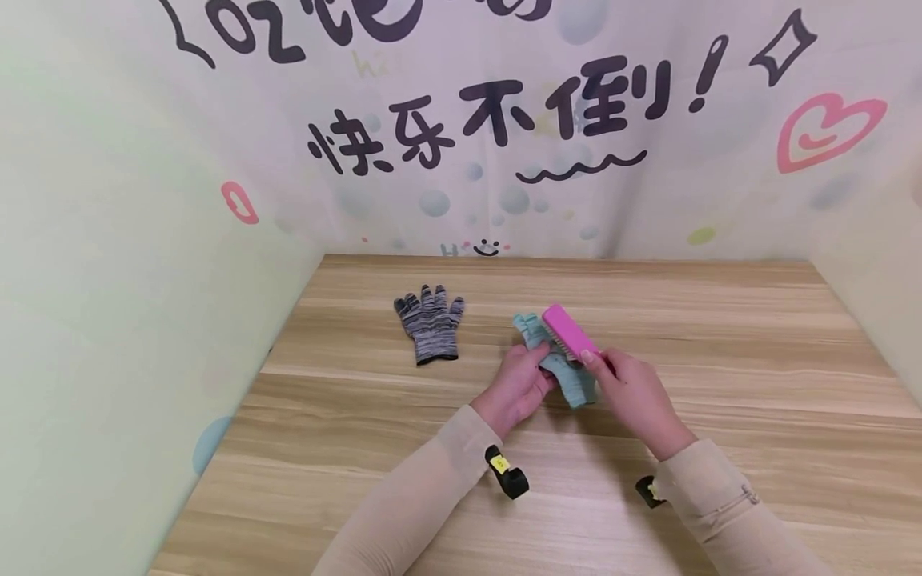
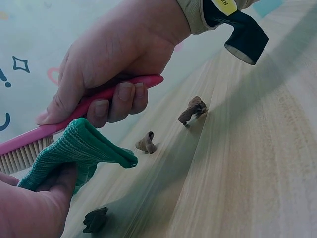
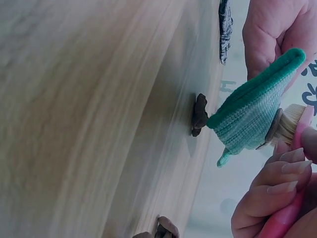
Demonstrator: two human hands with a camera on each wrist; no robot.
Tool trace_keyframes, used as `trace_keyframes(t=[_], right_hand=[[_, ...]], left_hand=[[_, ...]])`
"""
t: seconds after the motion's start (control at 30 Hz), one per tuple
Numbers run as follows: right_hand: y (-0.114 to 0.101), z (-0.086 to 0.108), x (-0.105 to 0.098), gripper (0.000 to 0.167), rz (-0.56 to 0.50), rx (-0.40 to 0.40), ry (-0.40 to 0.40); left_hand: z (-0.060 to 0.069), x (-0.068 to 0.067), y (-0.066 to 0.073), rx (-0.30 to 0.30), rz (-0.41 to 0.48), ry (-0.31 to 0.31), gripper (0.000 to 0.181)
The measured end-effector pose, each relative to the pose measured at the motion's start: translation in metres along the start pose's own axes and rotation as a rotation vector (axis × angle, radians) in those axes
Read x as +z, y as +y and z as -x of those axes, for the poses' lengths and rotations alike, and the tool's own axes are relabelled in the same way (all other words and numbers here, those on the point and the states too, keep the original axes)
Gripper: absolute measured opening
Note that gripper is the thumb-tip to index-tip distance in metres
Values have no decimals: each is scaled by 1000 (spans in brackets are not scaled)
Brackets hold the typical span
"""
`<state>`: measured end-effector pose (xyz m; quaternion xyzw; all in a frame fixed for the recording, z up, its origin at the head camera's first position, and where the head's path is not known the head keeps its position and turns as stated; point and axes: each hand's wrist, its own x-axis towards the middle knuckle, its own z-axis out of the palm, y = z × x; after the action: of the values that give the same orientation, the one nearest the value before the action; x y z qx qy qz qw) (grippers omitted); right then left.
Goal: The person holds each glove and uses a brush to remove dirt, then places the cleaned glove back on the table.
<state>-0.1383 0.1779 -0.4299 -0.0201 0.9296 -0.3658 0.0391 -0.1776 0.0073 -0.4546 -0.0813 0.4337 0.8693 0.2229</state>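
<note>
My left hand [image 1: 517, 386] holds a light green knitted glove [image 1: 572, 382] off the table, its thumb on top and fingers underneath. A pink-backed brush [image 1: 567, 328] is gripped in my right hand [image 1: 641, 400], with my thumb along its handle. Pale bristles [image 2: 25, 154] face down against the glove's fabric. The glove's darker green cuff [image 3: 257, 91] points toward me. In the right wrist view a small brown piece [image 3: 270, 128] sits between the bristles and the glove; its kind cannot be made out.
A grey-black knitted glove [image 1: 435, 326] lies flat at the left on the wooden table [image 1: 346, 448]. Crumpled dark brown scraps [image 2: 193, 110] lie scattered on the tabletop below the hands. A printed cloth wall [image 1: 461, 208] borders the table's far edge.
</note>
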Motion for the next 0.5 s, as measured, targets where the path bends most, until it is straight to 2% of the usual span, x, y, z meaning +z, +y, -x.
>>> trace_keyframes(t=[0.5], right_hand=[[4, 2, -6, 64, 48, -11, 32]], left_hand=[[0, -2, 3, 1, -22, 7, 36]])
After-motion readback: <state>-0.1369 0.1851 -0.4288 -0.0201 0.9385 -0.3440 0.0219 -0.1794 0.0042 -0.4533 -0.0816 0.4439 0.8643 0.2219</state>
